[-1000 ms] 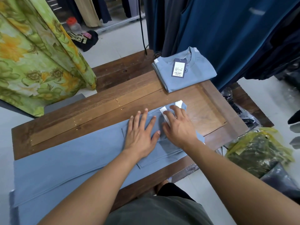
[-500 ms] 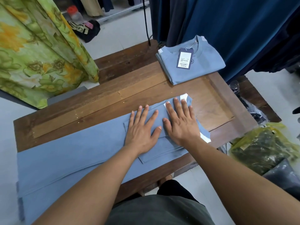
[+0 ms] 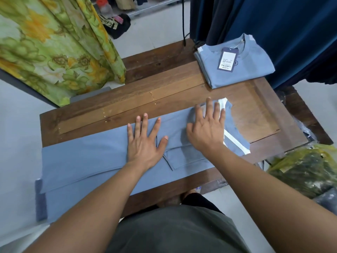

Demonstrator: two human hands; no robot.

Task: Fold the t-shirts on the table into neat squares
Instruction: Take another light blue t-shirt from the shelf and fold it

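I have both hands down flat and released, gripping nothing: my left hand [image 3: 144,141] lies with straight, spread fingers on the middle of the light blue t-shirt [image 3: 82,156]. My right hand [image 3: 206,130] lies just beside it toward the collar end, fingers likewise straight, pressing the cloth. The shirt runs along the near side of the bench [image 3: 127,101] as a long narrow strip. Its sides are already turned in, its hem end hangs past the bench's left edge, and its collar end with the white tape [image 3: 230,137] lies by my right fingertips. I judge this shirt about halfway: the lengthwise folds look done, and the crosswise folds that make a square are left. At the bench's far right corner one folded t-shirt [image 3: 242,75] sits finished, a tag [image 3: 227,60] on top. Floral cloth [image 3: 54,48] hangs at the left, dark blue garments [image 3: 273,24] hang behind the bench, and a yellowish plastic bag [image 3: 306,170] lies on the floor [image 3: 158,28] at the right.
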